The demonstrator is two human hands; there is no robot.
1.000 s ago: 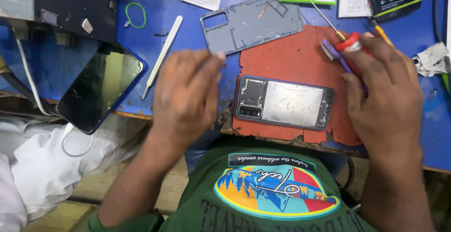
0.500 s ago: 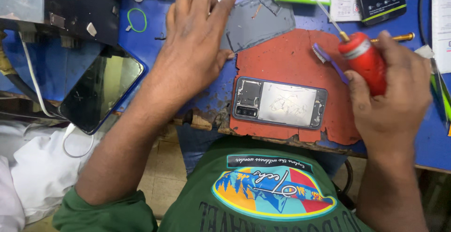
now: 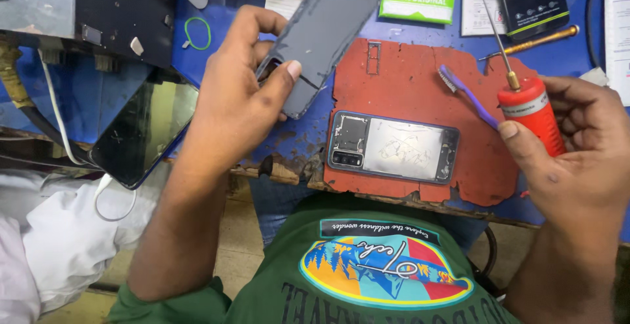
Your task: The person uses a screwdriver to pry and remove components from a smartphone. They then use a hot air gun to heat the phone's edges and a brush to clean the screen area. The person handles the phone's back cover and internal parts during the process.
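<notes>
Left hand pinches the grey phone back cover, lifted at 11 o'clock from the opened phone on the red mat. Right hand, at 3 o'clock, is closed around a red needle-tip bottle, beside the purple toothbrush.

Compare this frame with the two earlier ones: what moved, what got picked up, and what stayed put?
The left hand reached up the bench, took hold of the grey back cover and lifted it off the blue surface, tilted. The right hand raised the red needle-tipped bottle from flat to near upright, keeping its grip. The opened phone stayed on the red mat, with the purple toothbrush.
</notes>
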